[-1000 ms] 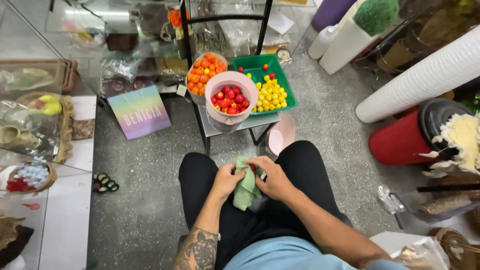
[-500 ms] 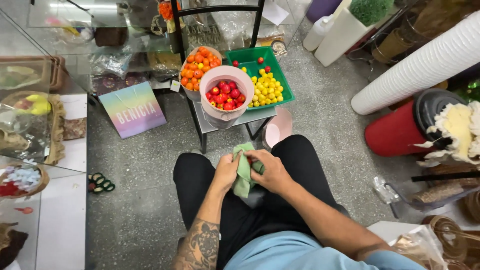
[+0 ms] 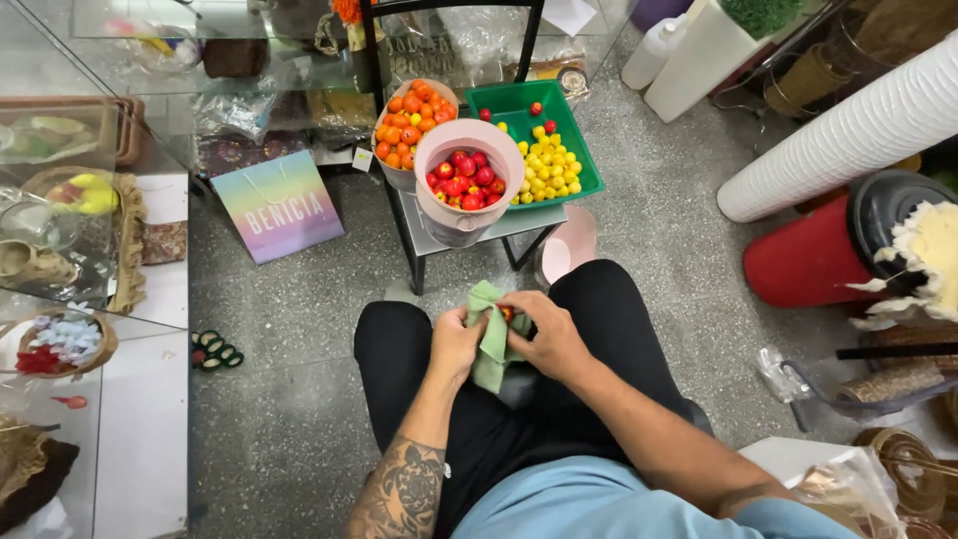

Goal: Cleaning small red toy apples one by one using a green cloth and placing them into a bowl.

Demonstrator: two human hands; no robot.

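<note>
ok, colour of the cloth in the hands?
Light green cloth, held between both hands over the lap; head view shows it best.

Grey speckled floor, black metal stool (glass shelves leftward).

A single head-worn camera is looking steeply down from above the seated person's lap, facing forward. It is sitting close to the hands at lower centre, while the small surface is lying farther off at upper centre.
</note>
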